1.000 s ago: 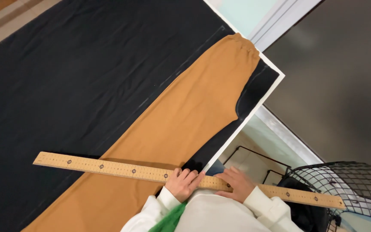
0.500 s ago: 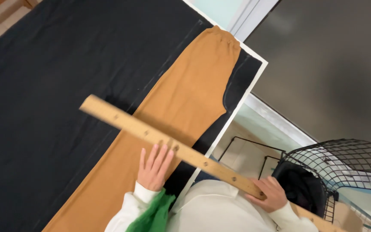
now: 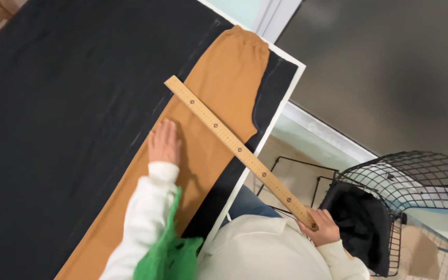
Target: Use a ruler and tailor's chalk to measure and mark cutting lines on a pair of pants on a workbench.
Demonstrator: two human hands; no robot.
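Swinging further round since half a second ago, the ruler [image 3: 239, 150] now lies diagonally over the tan cloth [image 3: 211, 119]. Right hand [image 3: 321, 228] grips its near end, apparently off the table. Left hand [image 3: 164, 142] presses flat, fingers together, on the cloth.

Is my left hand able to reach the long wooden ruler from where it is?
Probably yes: the left hand lies flat on the tan fabric piece, and the long wooden ruler crosses that fabric just beside it, with nothing between.
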